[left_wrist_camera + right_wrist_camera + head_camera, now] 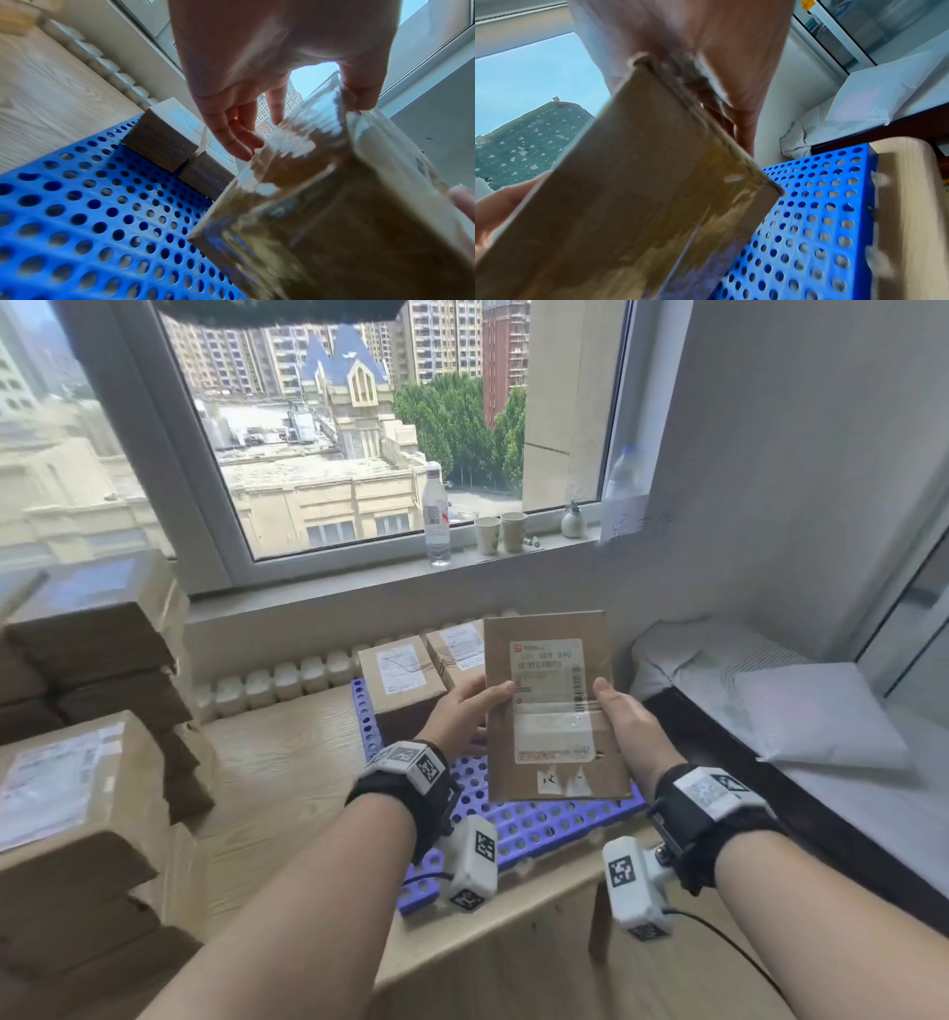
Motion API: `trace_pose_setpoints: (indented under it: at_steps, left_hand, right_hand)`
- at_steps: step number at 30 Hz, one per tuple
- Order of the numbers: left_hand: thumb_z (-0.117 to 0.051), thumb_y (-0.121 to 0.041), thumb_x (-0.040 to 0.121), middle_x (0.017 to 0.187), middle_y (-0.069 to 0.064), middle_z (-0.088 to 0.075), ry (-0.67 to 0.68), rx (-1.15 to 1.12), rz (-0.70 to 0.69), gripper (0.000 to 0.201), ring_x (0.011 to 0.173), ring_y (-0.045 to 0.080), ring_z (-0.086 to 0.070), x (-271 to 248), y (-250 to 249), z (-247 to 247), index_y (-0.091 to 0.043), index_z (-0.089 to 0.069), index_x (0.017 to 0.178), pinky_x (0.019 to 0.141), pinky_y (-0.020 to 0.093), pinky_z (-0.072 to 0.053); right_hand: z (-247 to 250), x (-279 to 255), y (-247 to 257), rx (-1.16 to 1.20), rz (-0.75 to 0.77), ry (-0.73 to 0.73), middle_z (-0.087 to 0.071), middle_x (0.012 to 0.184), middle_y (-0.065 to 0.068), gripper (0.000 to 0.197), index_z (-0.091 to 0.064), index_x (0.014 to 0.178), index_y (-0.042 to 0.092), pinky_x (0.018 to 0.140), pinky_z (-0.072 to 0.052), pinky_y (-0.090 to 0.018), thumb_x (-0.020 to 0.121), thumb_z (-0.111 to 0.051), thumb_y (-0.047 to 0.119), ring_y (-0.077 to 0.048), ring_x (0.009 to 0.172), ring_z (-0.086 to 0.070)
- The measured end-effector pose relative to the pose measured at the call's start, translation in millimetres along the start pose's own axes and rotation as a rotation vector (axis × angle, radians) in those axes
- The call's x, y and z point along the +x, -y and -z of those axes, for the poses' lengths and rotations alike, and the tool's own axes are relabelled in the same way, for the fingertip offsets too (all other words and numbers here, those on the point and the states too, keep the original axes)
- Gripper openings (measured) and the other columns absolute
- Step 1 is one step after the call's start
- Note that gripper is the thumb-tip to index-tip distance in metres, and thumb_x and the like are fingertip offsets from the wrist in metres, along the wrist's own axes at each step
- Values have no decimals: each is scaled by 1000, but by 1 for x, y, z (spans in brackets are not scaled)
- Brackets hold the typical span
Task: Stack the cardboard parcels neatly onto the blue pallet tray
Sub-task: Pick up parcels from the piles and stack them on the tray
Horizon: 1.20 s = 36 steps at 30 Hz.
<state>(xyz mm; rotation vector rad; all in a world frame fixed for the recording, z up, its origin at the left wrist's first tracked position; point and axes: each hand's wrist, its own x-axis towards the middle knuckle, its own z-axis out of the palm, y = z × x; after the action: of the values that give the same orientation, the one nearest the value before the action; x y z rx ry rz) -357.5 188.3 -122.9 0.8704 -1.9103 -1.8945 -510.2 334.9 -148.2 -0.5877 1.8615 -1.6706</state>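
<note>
held parcel (552,706): brown, labelled, tilted above tray
placed parcels (400,680): two, side by side, tray's far edge
pallet tray (534,829): blue, perforated

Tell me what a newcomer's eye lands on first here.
First, the cardboard parcel held up mid-frame by the left hand and right hand, shipping label facing the camera, above the blue pallet tray. Next, two parcels already sitting at the tray's far edge, and the tall parcel stacks at left.

A white shipping label (549,698) on the raised cardboard parcel (552,629) reads "530 009 040" above a barcode; its finer print is illegible.
</note>
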Motion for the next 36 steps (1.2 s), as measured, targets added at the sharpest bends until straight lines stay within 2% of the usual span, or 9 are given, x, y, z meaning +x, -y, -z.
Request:
trace_pose_setpoints:
  at_steps: [2,6,11,13,19,23,27,31,36]
  left_hand:
    - [-57,-38,96,94,-4,-70,17,-19,-13,24,65,9,-70,22,-4,-5,-28,-61,118,54,23,-53]
    - [-61,-37,94,98,-2,-71,17,-63,-22,41,66,11,-70,73,-16,-8,-25,-56,133,55,24,-55]
    - [-66,-35,91,121,6,-67,0,-78,-15,54,66,14,-71,134,-27,5,-23,-49,141,58,28,-59]
    - [-67,-37,90,120,5,-67,-2,-27,-15,57,72,17,-70,156,-27,13,-23,-48,142,66,31,-60]
    - [-68,-29,91,107,6,-69,-16,-7,56,56,68,18,-67,198,-19,20,-17,-48,141,62,27,-58]
    - [-67,-26,91,120,11,-66,-25,20,75,55,72,18,-67,223,-22,22,-15,-47,142,73,32,-56]
    - [-67,-27,91,123,11,-66,-56,47,84,56,70,16,-67,247,-23,24,-14,-48,142,66,27,-56]
    - [-68,-31,89,119,8,-68,-112,93,94,54,84,18,-68,273,-20,22,-16,-52,138,72,29,-54]
    - [-69,-41,86,127,3,-65,-251,240,72,51,112,16,-61,308,-14,15,-19,-59,132,97,32,-49]
  right_hand:
    - [7,22,5,-23,7,-24,-72,110,-5,75,-66,116,17,98,-51,-48,70,-58,76,-24,104,-68]
    - [16,73,17,-31,12,-24,-74,105,-6,88,-66,114,18,96,-52,-50,56,-60,82,-26,100,-70]
    - [12,133,25,-38,2,-29,-75,103,-7,75,-69,111,16,95,-52,-51,65,-58,74,-28,98,-70]
    - [9,153,23,-53,-5,-30,-75,103,-5,76,-70,108,18,96,-51,-51,63,-57,78,-27,100,-70]
    - [6,194,15,-99,-35,-13,-75,102,-2,69,-72,97,24,98,-50,-48,61,-56,80,-24,100,-69]
    - [7,221,20,-122,-69,-21,-75,101,-2,66,-73,93,27,97,-51,-48,58,-56,81,-25,98,-70]
    - [6,249,23,-132,-65,9,-76,97,-2,48,-75,86,39,95,-52,-49,65,-56,78,-27,96,-70]
    - [7,281,21,-69,-121,27,-76,96,-6,45,-74,98,20,91,-54,-53,82,-63,60,-30,94,-71]
    - [13,328,8,-78,-169,44,-76,98,-5,45,-71,108,17,91,-55,-48,86,-63,56,-27,94,-71]
